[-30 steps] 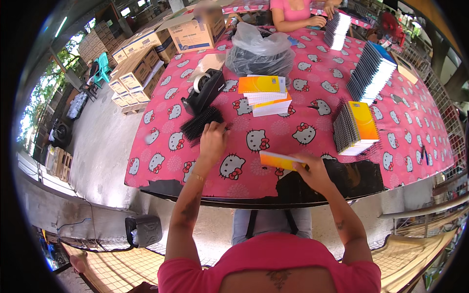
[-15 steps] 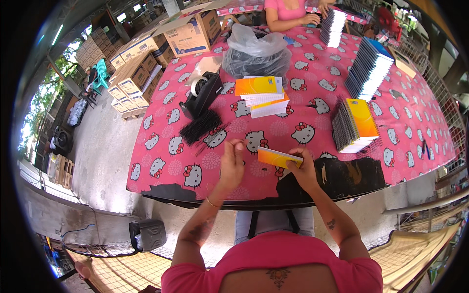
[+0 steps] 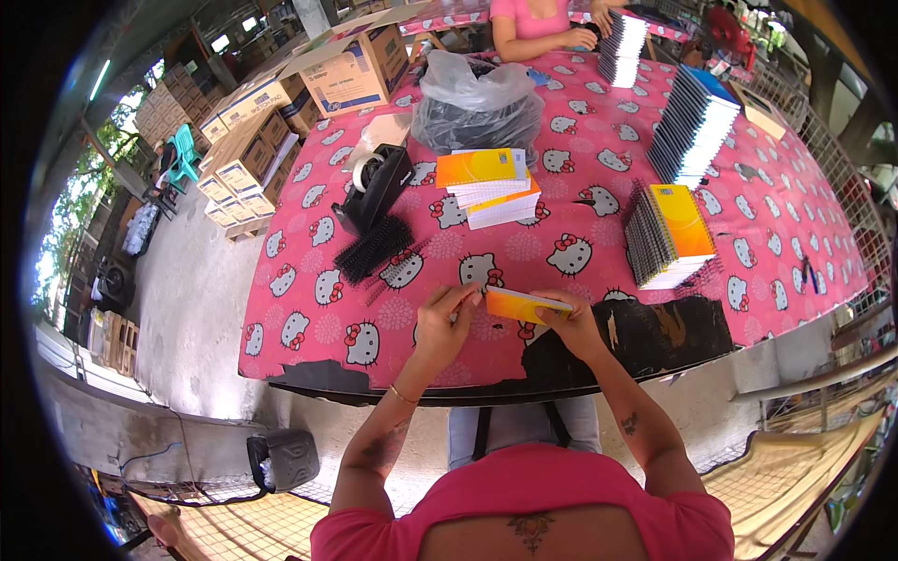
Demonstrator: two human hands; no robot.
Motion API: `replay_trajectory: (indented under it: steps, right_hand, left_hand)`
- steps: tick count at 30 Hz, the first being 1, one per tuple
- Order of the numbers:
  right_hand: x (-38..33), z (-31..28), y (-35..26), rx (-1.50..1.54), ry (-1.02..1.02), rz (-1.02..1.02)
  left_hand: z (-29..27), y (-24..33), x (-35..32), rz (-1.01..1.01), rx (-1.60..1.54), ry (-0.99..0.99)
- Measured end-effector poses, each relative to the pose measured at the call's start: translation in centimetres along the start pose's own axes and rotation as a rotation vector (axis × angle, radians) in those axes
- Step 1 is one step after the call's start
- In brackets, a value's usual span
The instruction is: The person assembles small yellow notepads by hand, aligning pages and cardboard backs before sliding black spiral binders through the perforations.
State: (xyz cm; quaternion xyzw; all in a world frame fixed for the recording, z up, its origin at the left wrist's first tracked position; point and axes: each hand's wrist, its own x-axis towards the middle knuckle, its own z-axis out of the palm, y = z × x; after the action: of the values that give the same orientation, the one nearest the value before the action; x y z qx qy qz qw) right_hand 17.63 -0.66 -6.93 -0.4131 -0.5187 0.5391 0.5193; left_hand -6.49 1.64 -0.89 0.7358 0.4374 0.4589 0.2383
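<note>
My right hand (image 3: 574, 325) grips the right end of a small orange-and-yellow notepad (image 3: 516, 305), held tilted above the near part of the table. At its left end, my left hand (image 3: 449, 323) has thumb and fingers pinched together by the notepad's edge. Whatever lies between those fingertips is too small to make out. Beyond the left hand lies a pile of black spiral binding coils (image 3: 374, 251). Loose pads with orange-yellow covers (image 3: 486, 168) are stacked farther back, their white page edges showing. A stack of coil-bound notepads (image 3: 681, 222) stands to the right.
A black tape dispenser (image 3: 379, 192) and a grey plastic bag (image 3: 477, 103) sit farther back. Tall notebooks with dark coils (image 3: 690, 126) rise at the right. Across the table, a person in pink (image 3: 533, 28) handles another stack (image 3: 621, 51). Cardboard boxes (image 3: 351, 75) stand back left.
My left hand has come closer to the notepad, its fingertips now at the pad's left end. The right hand keeps its hold, and the pad is tilted slightly differently. The whole view has shifted a little.
</note>
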Motion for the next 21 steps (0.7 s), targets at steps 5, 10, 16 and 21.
replay_trajectory:
  steps: [5,10,16,21]
  right_hand:
    - [-0.2,0.1,-0.8,-0.005,-0.007,-0.001]
    - [-0.1,-0.1,-0.2,0.019,-0.003,0.013]
    - [-0.2,-0.1,-1.0,0.02,-0.029,0.048]
    - [-0.3,-0.2,-1.2,-0.016,-0.1,0.033]
  left_hand:
    - [0.1,-0.8,0.6,0.047,0.03,0.008]
    - [0.0,-1.0,0.7,0.108,0.074,0.016]
    - [-0.2,-1.2,0.8,0.116,0.077,-0.039]
    - [-0.6,-1.0,2.7,0.304,0.066,-0.172]
